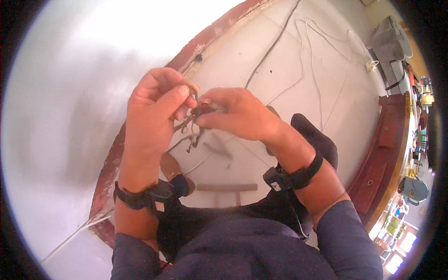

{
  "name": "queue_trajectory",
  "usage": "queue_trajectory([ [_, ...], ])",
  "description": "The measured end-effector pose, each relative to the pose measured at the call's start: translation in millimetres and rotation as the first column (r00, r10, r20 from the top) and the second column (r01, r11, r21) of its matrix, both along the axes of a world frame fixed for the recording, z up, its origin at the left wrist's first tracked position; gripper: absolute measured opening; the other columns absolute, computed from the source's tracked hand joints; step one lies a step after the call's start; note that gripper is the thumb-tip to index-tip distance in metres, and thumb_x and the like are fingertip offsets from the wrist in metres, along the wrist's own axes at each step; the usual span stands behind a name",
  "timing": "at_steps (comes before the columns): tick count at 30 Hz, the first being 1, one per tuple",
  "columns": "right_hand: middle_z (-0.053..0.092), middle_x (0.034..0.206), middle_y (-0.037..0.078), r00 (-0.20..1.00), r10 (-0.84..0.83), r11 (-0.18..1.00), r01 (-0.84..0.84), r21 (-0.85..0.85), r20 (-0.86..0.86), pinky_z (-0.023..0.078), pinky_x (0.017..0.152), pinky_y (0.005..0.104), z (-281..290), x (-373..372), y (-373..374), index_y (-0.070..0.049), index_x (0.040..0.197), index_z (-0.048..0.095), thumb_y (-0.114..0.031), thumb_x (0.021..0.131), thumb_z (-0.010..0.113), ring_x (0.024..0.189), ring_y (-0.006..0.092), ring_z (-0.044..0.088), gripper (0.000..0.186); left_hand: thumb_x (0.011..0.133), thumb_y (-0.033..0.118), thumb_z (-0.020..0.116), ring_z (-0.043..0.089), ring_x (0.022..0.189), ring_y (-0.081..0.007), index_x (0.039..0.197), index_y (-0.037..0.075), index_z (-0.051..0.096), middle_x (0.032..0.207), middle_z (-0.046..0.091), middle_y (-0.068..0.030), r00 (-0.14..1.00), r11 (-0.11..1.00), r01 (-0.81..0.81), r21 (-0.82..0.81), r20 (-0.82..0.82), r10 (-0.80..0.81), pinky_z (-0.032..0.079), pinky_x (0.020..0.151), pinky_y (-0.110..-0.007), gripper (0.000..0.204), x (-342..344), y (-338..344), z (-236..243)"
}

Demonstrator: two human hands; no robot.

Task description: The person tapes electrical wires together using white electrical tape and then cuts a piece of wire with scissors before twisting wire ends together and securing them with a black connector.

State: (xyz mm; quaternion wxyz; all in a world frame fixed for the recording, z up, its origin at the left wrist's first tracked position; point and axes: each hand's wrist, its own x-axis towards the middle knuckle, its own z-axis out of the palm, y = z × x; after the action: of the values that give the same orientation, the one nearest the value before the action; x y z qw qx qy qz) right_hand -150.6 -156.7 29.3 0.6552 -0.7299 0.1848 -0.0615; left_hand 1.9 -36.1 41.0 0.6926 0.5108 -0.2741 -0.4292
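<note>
My left hand (158, 97) pinches what seems a wire (196, 96); my right hand (242, 112) clamps a small dark fitting (203, 110) above the floor (343, 84), near its red-trimmed edge. An uneven tug could slip either free or snap the wire.

Hands: two; left hand (156, 102) at 10 o'clock, right hand (240, 113) at 1. Wristbands (307, 175): two, 8 and 4 o'clock. Sleeves (347, 233): two, 7 and 4. Drawer knobs (370, 183): two, around 3. Dark cable (267, 56): one, 1 o'clock. Small parts (201, 110) at fingertips, 11: uncountable.
</note>
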Motion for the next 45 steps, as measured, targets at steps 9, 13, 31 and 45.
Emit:
queue_trajectory([
  [9, 0.07, 0.099, 0.005, 0.991, 0.082, 0.934, -0.112, 0.338, 0.104, 0.051, 0.086, 0.0271, -8, 0, -2, 0.004, 0.114, 0.065, -0.011, 0.093, 0.067, 0.093, 0.0113, 0.063, 0.026, 0.091, 0.003, 0.059, 0.06, 0.077, -0.0083, 0.106, 0.004, 0.069, 0.09, 0.069, -0.0041, 0.979, 0.991, -0.086, 0.098, 0.191, 0.066, 0.042, 0.064, -0.022, 0.018, 9, 9, -1],
  [13, 0.07, 0.1, 0.006, 0.993, 0.079, 0.924, -0.108, 0.368, 0.091, 0.051, 0.088, 0.0279, -8, 0, -2, 0.005, 0.115, 0.065, -0.012, 0.094, 0.065, 0.094, 0.0125, 0.064, 0.027, 0.092, 0.003, 0.056, 0.06, 0.08, -0.0067, 0.104, 0.007, 0.07, 0.092, 0.069, -0.0026, 0.937, 0.983, -0.05, 0.175, 0.349, -0.014, 0.043, 0.067, -0.022, 0.019, 11, 13, -1],
  [31, 0.07, 0.102, 0.008, 0.995, 0.074, 0.913, -0.095, 0.398, 0.068, 0.052, 0.087, 0.0274, -9, 4, -3, 0.007, 0.118, 0.063, -0.011, 0.095, 0.063, 0.095, 0.0131, 0.064, 0.029, 0.079, 0.0, 0.068, 0.058, 0.113, -0.029, 0.099, 0.008, 0.071, 0.127, 0.059, -0.0135, 0.417, 0.997, 0.075, -0.011, 0.909, -0.021, 0.046, 0.096, -0.037, 0.021, 16, 12, 1],
  [45, 0.071, 0.1, 0.006, 0.991, -0.008, 0.899, -0.05, 0.435, 0.13, 0.048, 0.09, 0.0294, -21, 5, -3, 0.001, 0.115, 0.067, -0.013, 0.093, 0.063, 0.096, 0.0133, 0.063, 0.026, 0.082, 0.002, 0.072, 0.061, 0.105, -0.0285, 0.091, 0.008, 0.069, 0.117, 0.06, -0.0117, 0.357, 0.97, -0.086, -0.227, 0.902, 0.243, 0.053, 0.082, -0.037, 0.011, 6, 10, -20],
])
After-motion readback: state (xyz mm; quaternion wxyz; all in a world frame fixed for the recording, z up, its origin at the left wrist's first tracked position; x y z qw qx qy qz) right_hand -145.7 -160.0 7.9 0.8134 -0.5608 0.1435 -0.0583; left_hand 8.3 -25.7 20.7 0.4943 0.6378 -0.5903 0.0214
